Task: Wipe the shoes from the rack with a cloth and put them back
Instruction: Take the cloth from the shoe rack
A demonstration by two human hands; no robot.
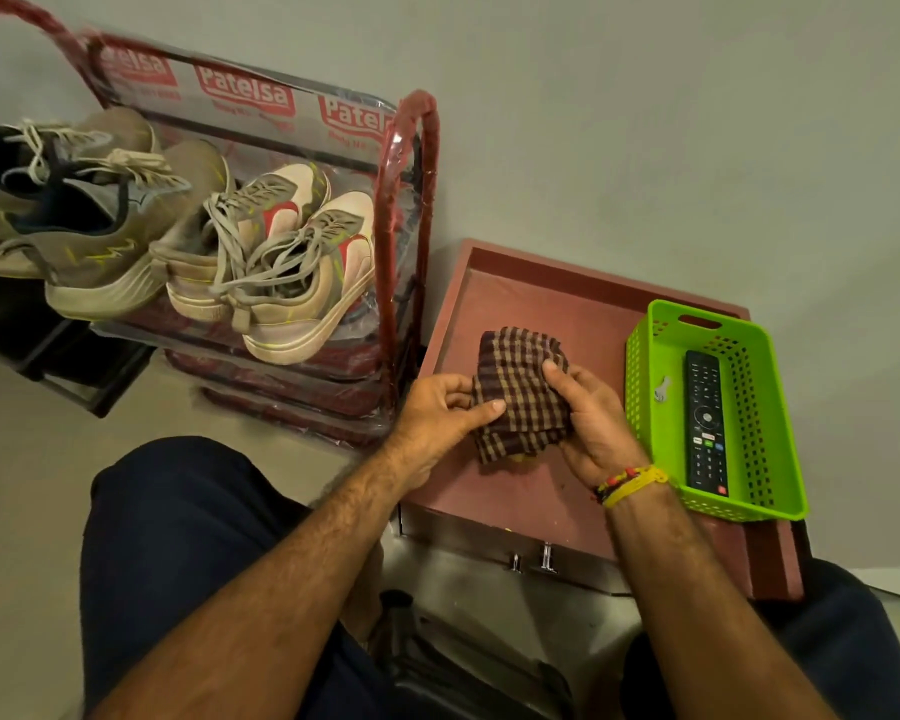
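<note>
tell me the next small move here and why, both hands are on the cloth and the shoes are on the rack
Probably lift the cloth off the tray in the right hand and free the left hand to reach for the nearest shoe. Both hands grip the cloth, and all the shoes sit on the rack, to the person's left, none in hand yet.

Shoes (193,241) on rack (406,200) at left, tray (541,283) right of rack, cloth (520,392) on tray between both hands, basket (780,407) at tray's right, remote (705,423) inside basket
</note>
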